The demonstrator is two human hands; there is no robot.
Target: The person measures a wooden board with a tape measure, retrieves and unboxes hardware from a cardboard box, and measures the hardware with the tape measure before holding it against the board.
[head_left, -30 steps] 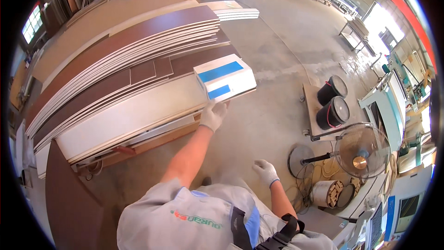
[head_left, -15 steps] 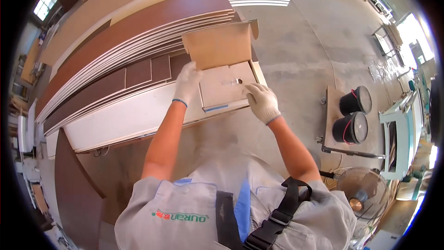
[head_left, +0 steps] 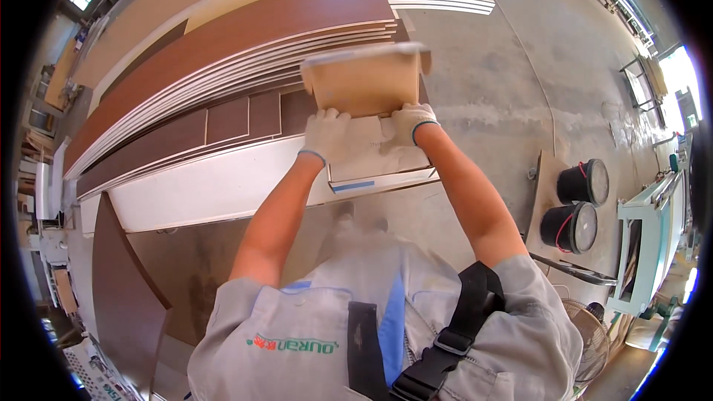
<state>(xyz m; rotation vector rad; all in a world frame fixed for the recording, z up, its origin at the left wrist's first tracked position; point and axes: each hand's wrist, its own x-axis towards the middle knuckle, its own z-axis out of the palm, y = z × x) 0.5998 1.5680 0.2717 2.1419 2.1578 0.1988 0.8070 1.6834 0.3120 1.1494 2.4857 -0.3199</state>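
Observation:
A cardboard box (head_left: 360,83) stands with its brown lid raised, at the right end of a stack of boards. Inside it lies a flat, pale cardboard sheet (head_left: 368,150). My left hand (head_left: 327,134), in a white knitted glove, is closed on the box's left side near the lid's fold. At the back right corner my right hand (head_left: 412,120), gloved alike, has its fingers curled over the edge. The lid is slightly blurred. Fingertips of both hands are partly hidden against the box.
Stacked brown panels (head_left: 238,52) stretch left beyond the box, above a white board (head_left: 200,182). A curved dark panel (head_left: 122,289) leans at the lower left. Two black buckets (head_left: 568,228) sit on a low trolley at the right, near a fan (head_left: 590,334).
My right hand has moved from the pale sheet's front right to the back right corner. My left hand has shifted slightly along the left side. The raised lid has tilted.

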